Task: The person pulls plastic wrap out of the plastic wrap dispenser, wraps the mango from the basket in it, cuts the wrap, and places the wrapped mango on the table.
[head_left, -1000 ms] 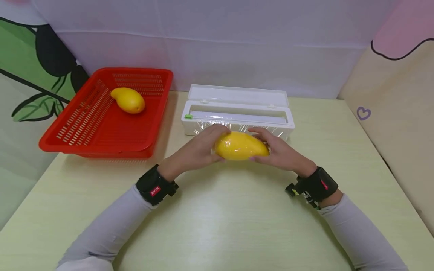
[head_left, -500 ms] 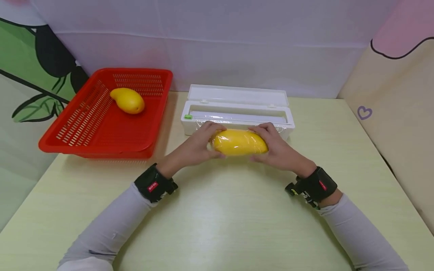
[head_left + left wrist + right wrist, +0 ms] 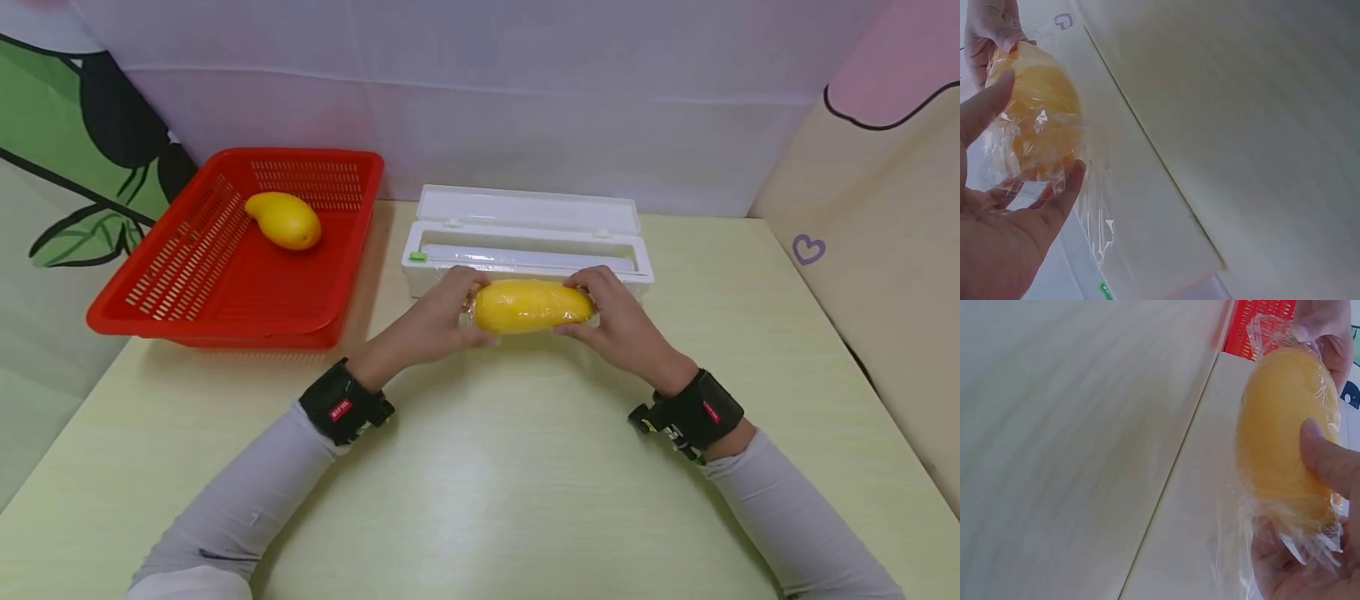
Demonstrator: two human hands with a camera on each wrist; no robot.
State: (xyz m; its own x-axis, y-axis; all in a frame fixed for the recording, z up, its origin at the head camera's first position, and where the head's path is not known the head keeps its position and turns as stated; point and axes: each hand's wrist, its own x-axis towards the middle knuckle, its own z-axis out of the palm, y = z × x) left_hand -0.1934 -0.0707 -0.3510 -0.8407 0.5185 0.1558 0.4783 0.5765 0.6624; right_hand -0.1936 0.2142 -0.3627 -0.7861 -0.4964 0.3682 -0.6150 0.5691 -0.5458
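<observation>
A yellow mango (image 3: 531,306), covered in clear cling film (image 3: 1316,550), is held between both hands just in front of the white cling film box. My left hand (image 3: 448,315) grips its left end, thumb on the near side and fingers at the far side. At the other end my right hand (image 3: 617,325) grips it the same way. In the left wrist view, loose film (image 3: 1099,219) hangs from the mango beside the box's front wall. The box (image 3: 528,242) stands with its lid raised, a film roll inside and a green tab at its left end.
A red slotted basket (image 3: 330,308) stands at the back left, holding a second, unwrapped mango (image 3: 285,221). The pale wooden table (image 3: 480,483) ends at a fabric backdrop (image 3: 525,133) behind and a panel on the right.
Both hands have moved the mango slightly away from me, toward the box, and it has turned a little between the fingers. The basket and box have stayed put.
</observation>
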